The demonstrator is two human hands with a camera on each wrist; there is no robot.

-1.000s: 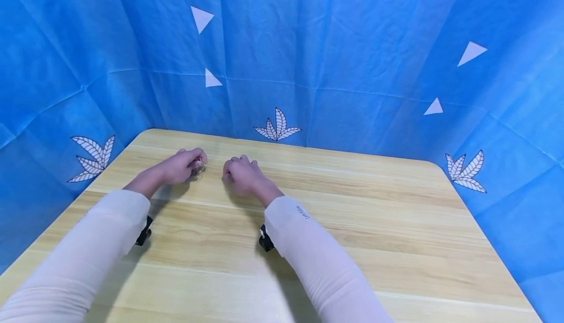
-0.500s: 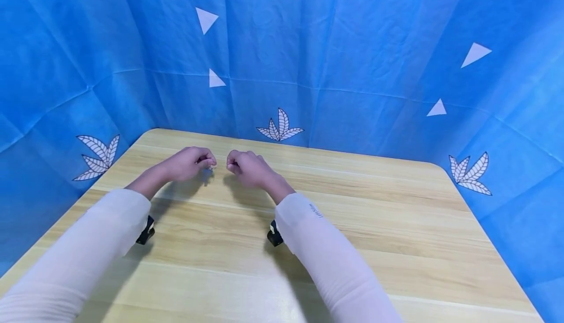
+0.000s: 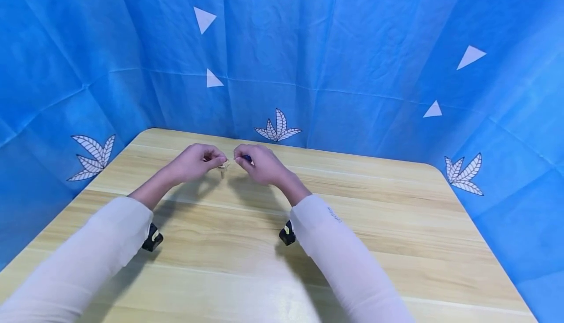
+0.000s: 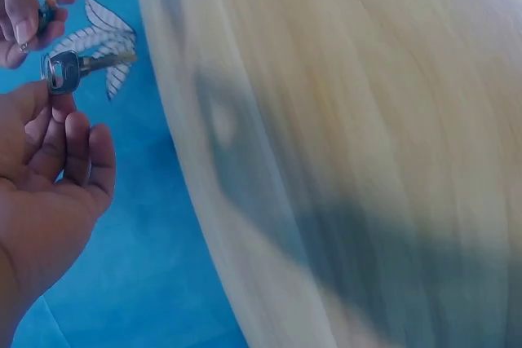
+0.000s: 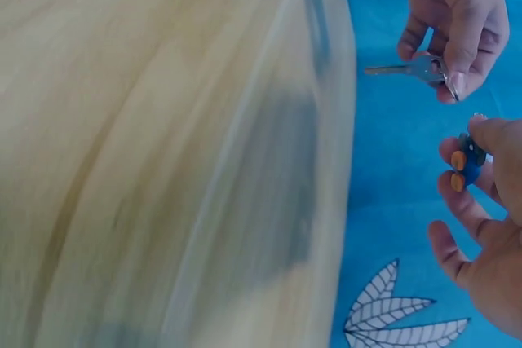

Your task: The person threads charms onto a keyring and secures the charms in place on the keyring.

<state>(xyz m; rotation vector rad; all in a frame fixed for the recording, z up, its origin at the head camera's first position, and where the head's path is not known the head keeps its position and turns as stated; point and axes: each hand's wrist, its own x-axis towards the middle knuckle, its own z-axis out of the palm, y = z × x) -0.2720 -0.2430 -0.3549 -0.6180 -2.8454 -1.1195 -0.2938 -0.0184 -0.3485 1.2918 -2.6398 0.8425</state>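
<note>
Near the far left of the table, my left hand (image 3: pixel 196 161) pinches a metal ring (image 5: pixel 452 87) between thumb and forefinger. From that ring hangs a silver key (image 4: pixel 68 71), its blade pointing away from the fingers. Just to the right, my right hand (image 3: pixel 265 165) pinches a small dark-blue charm with orange, foot-like parts (image 5: pixel 468 165). The charm's upper part is hidden by the thumb and fingers. Both hands are raised above the tabletop, their fingertips facing each other with a small gap. Whether the charm is linked to the ring cannot be made out.
The light wooden table (image 3: pixel 387 225) has rounded far corners. Blue curtain (image 3: pixel 374 44) with white leaf and triangle prints hangs behind and at both sides. A small black wrist camera (image 3: pixel 287 233) sits below each sleeve.
Both hands have shifted right and come closer together, the right one lifting from the tabletop. The key has turned into clearer view, and the blue charm now shows in the right hand.
</note>
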